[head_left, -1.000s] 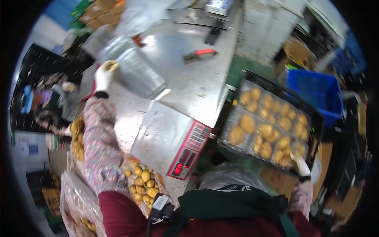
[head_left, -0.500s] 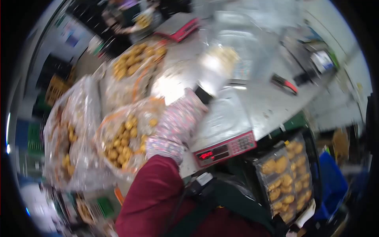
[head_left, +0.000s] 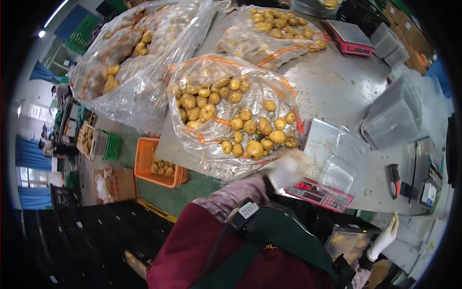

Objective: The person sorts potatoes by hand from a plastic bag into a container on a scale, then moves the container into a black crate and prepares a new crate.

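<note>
My left hand (head_left: 287,172), in a white glove and smeared by motion, is at the left front corner of the red-framed weighing scale (head_left: 325,137). Its fingers cannot be made out. On the scale's metal plate sits a clear plastic tray (head_left: 340,169). Loose potatoes (head_left: 254,149) lie on the opened clear bag (head_left: 204,132) just beyond that hand, with more potatoes inside. My right hand (head_left: 385,237), also gloved, is low on the right with fingers stretched out and nothing in them. Beside it is a clear pack of potatoes (head_left: 347,243) in a dark crate.
Stacked clear trays (head_left: 394,113) stand at the table's right side, near a red-and-black hand tool (head_left: 394,180). A second scale (head_left: 349,38) and more potato bags (head_left: 139,58) are farther back. An orange crate (head_left: 144,161) is on the floor at left.
The view has swung left. My left hand has come back from the far part of the table to the scale's front. My right hand has come into clear view.
</note>
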Demonstrator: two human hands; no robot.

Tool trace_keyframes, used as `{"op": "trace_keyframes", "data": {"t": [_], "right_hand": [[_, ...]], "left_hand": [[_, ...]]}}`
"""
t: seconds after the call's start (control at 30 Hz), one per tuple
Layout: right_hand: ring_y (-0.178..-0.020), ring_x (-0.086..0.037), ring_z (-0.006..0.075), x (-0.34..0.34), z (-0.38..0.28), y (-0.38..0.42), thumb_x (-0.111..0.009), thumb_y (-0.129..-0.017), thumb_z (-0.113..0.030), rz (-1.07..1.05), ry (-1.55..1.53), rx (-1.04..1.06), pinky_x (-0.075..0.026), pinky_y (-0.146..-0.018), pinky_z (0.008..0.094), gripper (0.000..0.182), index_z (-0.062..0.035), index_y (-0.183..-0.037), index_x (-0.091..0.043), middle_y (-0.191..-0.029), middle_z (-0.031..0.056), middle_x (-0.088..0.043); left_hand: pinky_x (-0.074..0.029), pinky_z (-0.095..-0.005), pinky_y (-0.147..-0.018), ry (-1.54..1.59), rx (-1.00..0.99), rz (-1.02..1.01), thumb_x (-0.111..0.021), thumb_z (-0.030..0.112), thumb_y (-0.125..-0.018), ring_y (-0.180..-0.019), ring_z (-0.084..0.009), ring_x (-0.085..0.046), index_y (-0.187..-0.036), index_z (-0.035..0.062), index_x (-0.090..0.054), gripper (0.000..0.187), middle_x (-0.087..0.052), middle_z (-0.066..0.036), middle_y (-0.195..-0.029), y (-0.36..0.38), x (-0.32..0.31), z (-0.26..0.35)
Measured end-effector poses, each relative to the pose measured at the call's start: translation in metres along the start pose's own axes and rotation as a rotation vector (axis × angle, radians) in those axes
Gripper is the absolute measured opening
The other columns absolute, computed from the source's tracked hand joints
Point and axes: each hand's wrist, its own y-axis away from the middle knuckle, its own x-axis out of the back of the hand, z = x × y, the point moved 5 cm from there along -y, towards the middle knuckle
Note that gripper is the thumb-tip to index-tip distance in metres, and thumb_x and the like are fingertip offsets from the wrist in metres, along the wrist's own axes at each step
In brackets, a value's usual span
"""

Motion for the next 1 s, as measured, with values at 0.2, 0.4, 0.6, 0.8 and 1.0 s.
{"op": "trace_keyframes", "data": {"t": [0.2, 0.4, 0.6, 0.8, 1.0], "right_hand": [[-0.109, -0.059, 0.0191, -0.196, -0.167, 0.059, -0.053, -0.096, -0.01, -0.549, -0.365, 0.176, -0.043, -0.1, 0.0322, 0.024, 0.0015, -0.113, -0.066, -0.117, 0.0108, -0.066], [-0.102, -0.065, 0.027, -0.366, -0.301, 0.144, -0.059, -0.091, -0.01, -0.896, -0.456, 0.53, -0.05, -0.09, 0.0341, 0.019, -0.0008, -0.105, -0.068, -0.105, 0.0156, -0.068], [-0.092, -0.064, 0.0318, -0.524, -0.395, 0.176, -0.057, -0.086, -0.008, -0.701, -0.4, 0.912, -0.052, -0.082, 0.0386, 0.016, -0.0042, -0.098, -0.067, -0.098, 0.0141, -0.068], [-0.091, -0.063, 0.0339, -0.634, -0.438, 0.224, -0.055, -0.077, -0.006, -0.786, -0.061, 1.369, -0.049, -0.082, 0.0417, 0.031, -0.0017, -0.107, -0.062, -0.1, 0.0169, -0.064], [-0.094, -0.06, 0.0351, -0.636, -0.414, 0.228, -0.082, -0.064, -0.028, -0.944, 0.184, 1.086, -0.05, -0.081, 0.0421, 0.065, -0.0023, -0.117, -0.057, -0.099, 0.0187, -0.061]], "left_hand": [[-0.042, -0.047, -0.095, -1.056, 0.441, 0.207, -0.057, 0.037, -0.09, -0.104, -0.0374, -0.059, -0.11, 0.003, -0.061, 0.04, -0.064, -0.023, -0.104, 0.047, 0.197, -0.189], [-0.046, -0.0457, -0.085, -0.983, 0.787, -0.332, -0.059, 0.045, -0.086, -0.103, -0.0296, -0.059, -0.104, 0.0039, -0.065, 0.045, -0.063, -0.017, -0.105, 0.112, 0.219, -0.233], [-0.045, -0.0447, -0.088, -0.801, 0.732, -0.169, -0.06, 0.04, -0.087, -0.109, -0.031, -0.055, -0.11, 0.0057, -0.064, 0.041, -0.061, -0.014, -0.109, 0.137, 0.233, -0.248], [-0.042, -0.0453, -0.095, -0.692, 0.762, -0.236, -0.059, 0.036, -0.088, -0.117, -0.0323, -0.052, -0.12, 0.0048, -0.061, 0.044, -0.059, -0.016, -0.12, 0.133, 0.241, -0.245], [-0.044, -0.0463, -0.092, -0.638, 0.746, -0.257, -0.057, 0.036, -0.088, -0.112, -0.0336, -0.054, -0.115, 0.0037, -0.059, 0.042, -0.06, -0.015, -0.115, 0.133, 0.247, -0.253]]}}
